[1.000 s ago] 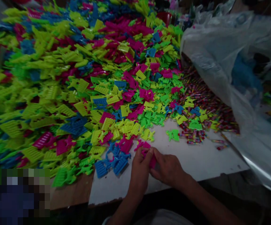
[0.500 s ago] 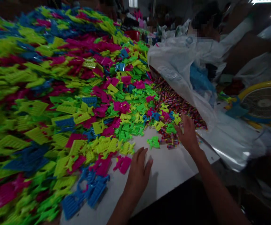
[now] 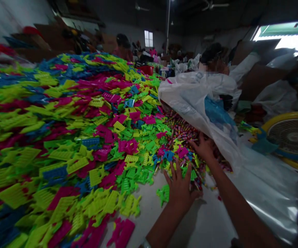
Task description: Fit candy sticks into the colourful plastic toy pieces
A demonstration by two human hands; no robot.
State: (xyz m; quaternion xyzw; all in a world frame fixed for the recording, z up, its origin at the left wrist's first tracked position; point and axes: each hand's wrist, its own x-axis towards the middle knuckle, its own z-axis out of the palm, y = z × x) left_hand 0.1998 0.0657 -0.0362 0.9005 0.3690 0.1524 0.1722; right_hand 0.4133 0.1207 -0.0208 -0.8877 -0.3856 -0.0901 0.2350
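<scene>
The heap of plastic comb-like pieces (image 3: 61, 137) is covering most of the white table (image 3: 211, 224), far too many to count, in four colours: yellow-green, pink, blue, green. Beside it a clear plastic bag (image 3: 203, 100) is slumping over the table's right side, one bag, thin and floppy, probably sliding easily if you are tugging it. At the bag's mouth a pile of small striped sticks (image 3: 183, 132) is spilling out, again uncountable; they are looking light, stiff and roll-prone, so you are better off raking a bunch with flat fingers than pinching singles. Your left hand (image 3: 180, 187) is lying palm-down with fingers spread apart on the near edge of that pile, gripping nothing that shows. Your right hand (image 3: 204, 148) is reaching deeper into the sticks under the bag's edge, fingers splayed; whether it is clamping any is hidden, cannot tell. One loose green piece (image 3: 163, 193) is sitting alone on bare table just left of your left hand: light, rigid, toothed, easiest to take by its solid back edge.
</scene>
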